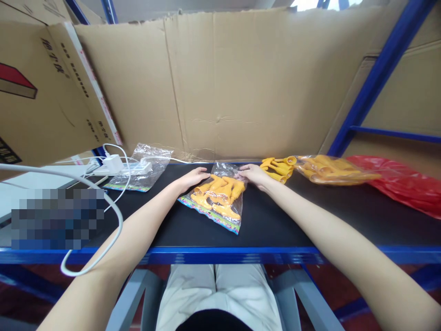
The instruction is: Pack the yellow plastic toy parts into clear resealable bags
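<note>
A clear plastic bag (214,208) lies on the black tabletop in front of me, its colourful printed strip towards me. Inside it are several yellow hollow plastic pieces (223,189), whose exact kind I cannot make out. My left hand (193,178) is at the bag's upper left edge, fingers stretched out and touching or nearly touching it. At the upper right edge, my right hand (254,175) rests with its fingers extended onto the plastic. Just beyond my right hand lie loose yellow pieces (280,169) of similar look.
To the right are a filled bag of yellow pieces (332,169) and a red plastic bag (401,181). Another clear bag (138,177) lies left, near a white power strip (138,168). A white cable (119,220) loops over my left forearm. Cardboard (241,92) walls the back.
</note>
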Motion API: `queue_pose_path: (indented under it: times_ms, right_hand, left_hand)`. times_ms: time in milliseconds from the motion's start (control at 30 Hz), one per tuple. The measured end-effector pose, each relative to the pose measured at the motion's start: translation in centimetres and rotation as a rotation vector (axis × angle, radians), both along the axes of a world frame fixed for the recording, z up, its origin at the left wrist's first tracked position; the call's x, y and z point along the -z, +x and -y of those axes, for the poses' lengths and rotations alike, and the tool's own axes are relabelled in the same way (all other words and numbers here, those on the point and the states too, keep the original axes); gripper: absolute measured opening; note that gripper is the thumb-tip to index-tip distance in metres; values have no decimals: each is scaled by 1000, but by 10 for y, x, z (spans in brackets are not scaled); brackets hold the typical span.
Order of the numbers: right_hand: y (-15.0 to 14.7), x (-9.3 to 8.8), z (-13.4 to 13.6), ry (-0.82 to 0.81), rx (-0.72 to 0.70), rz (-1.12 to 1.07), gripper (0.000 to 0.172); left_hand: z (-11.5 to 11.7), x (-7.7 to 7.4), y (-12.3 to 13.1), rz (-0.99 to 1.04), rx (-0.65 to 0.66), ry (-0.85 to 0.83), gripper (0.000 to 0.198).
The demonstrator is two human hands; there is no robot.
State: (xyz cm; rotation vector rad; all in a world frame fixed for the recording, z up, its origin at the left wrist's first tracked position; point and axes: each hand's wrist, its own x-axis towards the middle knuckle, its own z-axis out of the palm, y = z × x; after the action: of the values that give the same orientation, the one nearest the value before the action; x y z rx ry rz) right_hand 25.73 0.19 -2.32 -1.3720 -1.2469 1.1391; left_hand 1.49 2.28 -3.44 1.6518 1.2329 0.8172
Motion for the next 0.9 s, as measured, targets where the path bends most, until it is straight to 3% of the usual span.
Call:
queue_pose_path:
  times_ms: [167,300,433,567,767,900]
  right_hand:
    - [-3,2,4,-29,-35,-169,19]
    - [-6,5,3,-20,-77,-189,12]
    - [-7,6,-1,-13,-13,-156,10]
    - [-3,6,-4,-25,29,-181,6]
    - [8,3,2,-171,-300,-224,9]
    - [10,1,3,-175,-330,-203,16]
  left_hand:
    - [-9,6,-1,91,-62,1,46]
    - [-12,1,-4,53,-146,51,18]
    - [-12,-4,-8,18,-203,17,12]
    - [-14,-5,-15,36,-143,4,9]
    - [-18,0,-23,102,-20,4,15]
    - [-20,1,-24,79,-27,13,21]
